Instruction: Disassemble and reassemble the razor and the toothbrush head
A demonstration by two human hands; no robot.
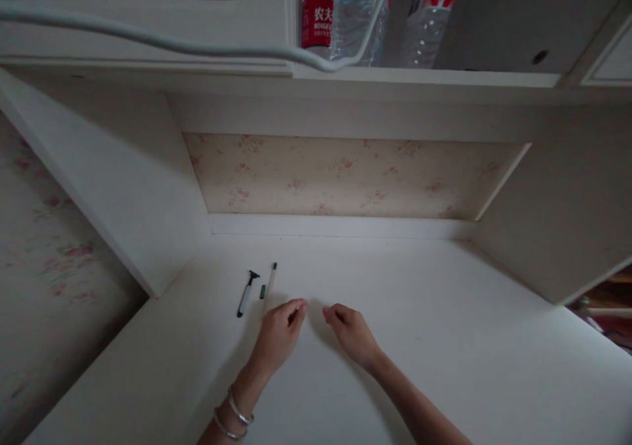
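- The left hand (pixel 279 332) is seen resting on the white desk (pixel 444 313), its fingers loosely curled and its fingertips turned down to the surface; nothing is held in it.
- The right hand (pixel 351 332) is laid just beside it in the same way, fingers half bent and empty. A narrow gap is left between the two sets of fingertips.
- Two silver bangles (pixel 234 418) are worn on the left wrist.
- Three small things are set out on the desk just beyond and to the left of the left hand:
  - a short tool (pixel 246 293) with a black head and a white handle, much like a small razor, though this cannot be told for certain;
  - a thin pale stick (pixel 271 276) with a dark tip, lying beside the tool on its right;
  - a small dark piece (pixel 263 291) placed between the two.
- None of the three is touched by either hand. The stick's near end is closest to the left hand.
- As far as can be judged, nothing is lifted or gripped yet. All three things lie flat and apart from one another.
- Above the desk, clear bottles (pixel 355 17) with red labels are stood on a shelf (pixel 444 78), and a pale cable (pixel 148 37) is draped across the front of it.
- The back of the alcove is covered by a floral panel (pixel 345 175).
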